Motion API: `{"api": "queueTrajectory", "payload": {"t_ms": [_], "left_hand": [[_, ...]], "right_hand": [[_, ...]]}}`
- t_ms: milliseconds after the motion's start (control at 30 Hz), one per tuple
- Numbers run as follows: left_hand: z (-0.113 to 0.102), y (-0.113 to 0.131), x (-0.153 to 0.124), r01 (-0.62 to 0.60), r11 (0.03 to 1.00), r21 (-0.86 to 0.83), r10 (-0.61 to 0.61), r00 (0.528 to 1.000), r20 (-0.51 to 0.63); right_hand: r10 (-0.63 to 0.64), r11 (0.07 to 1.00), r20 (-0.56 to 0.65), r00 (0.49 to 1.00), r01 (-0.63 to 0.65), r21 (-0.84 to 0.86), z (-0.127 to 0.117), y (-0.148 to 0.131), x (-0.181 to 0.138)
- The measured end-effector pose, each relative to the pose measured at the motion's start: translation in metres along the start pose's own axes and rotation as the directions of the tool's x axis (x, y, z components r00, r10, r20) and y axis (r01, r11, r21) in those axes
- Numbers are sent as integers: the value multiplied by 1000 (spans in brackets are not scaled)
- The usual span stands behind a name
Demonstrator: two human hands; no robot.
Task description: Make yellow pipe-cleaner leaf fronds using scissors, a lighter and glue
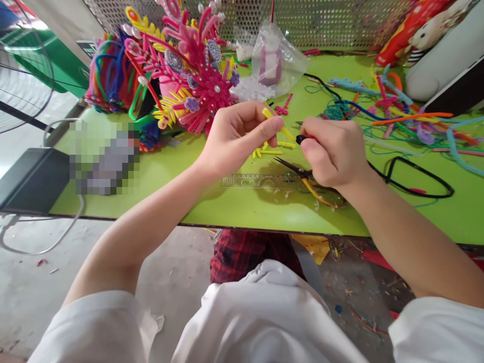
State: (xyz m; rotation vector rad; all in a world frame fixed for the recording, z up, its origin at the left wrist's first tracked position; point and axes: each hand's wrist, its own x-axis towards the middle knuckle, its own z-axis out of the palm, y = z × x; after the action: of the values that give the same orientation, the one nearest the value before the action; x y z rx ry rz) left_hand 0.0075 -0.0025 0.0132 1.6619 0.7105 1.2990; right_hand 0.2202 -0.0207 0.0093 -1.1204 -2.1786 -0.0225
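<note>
My left hand (242,136) pinches a short yellow pipe cleaner (284,130) between thumb and fingertips, above the green table. Close to its right end is my right hand (333,151), closed around a small black-ended tool (300,139); most of that tool is hidden by the fingers, so its kind is unclear. Below the hands lie several cut yellow pipe cleaner pieces (270,151). Dark-bladed scissors (301,171) with yellow handles lie under my right hand. A clear plastic ruler (249,180) lies flat along the table's front part.
A pink and yellow pipe cleaner flower arrangement (212,88) stands at the back left, beside bundled pipe cleaners (113,73). Loose pipe cleaners and thread (401,108) clutter the right. A dark box (34,179) with a cable is at far left; a plastic bag (278,55) sits behind.
</note>
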Motion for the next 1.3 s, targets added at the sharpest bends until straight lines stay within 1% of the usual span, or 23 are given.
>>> {"api": "queueTrajectory", "payload": {"t_ms": [100, 233, 400, 533, 633, 800, 967, 1067, 1133, 1233, 1300], "left_hand": [[0, 0, -1, 14, 1000, 16, -14, 1000, 10], [-1, -1, -1, 27, 999, 38, -27, 1000, 9], [-1, -1, -1, 24, 999, 25, -24, 1000, 9], [0, 1, -1, 53, 998, 29, -53, 999, -9], [0, 1, -1, 64, 997, 39, -63, 998, -12], [-1, -2, -2, 59, 997, 53, -59, 998, -4], [-2, -6, 1, 49, 998, 35, -48, 998, -34], [-2, -6, 3, 56, 998, -4, -56, 998, -29], [-2, -5, 4, 80, 996, -28, -80, 997, -8], [0, -5, 3, 90, 996, -26, -90, 996, 8], [0, -7, 3, 70, 997, 13, -70, 998, 4]], "right_hand": [[-31, 999, -3, 1000, 31, 24, -1, 0, -1], [-64, 998, -20, 998, 64, 9, -2, 0, -2], [-13, 1000, 42, 999, 13, 5, -3, -2, -1], [17, 1000, 40, 999, -17, 11, -4, -3, 0], [1, 1000, 45, 999, -1, 19, -3, -4, -1], [-41, 999, 21, 999, 40, 19, -2, -3, -3], [-16, 1000, 7, 1000, 16, 25, -2, 1, -1], [26, 995, 11, 1000, -27, 96, -3, 5, 1], [85, 978, -20, 996, -79, 195, -2, 7, 2], [186, 908, -38, 982, -157, 388, 4, 10, 3], [238, 840, 8, 971, -210, 501, 8, 12, 3]]}}
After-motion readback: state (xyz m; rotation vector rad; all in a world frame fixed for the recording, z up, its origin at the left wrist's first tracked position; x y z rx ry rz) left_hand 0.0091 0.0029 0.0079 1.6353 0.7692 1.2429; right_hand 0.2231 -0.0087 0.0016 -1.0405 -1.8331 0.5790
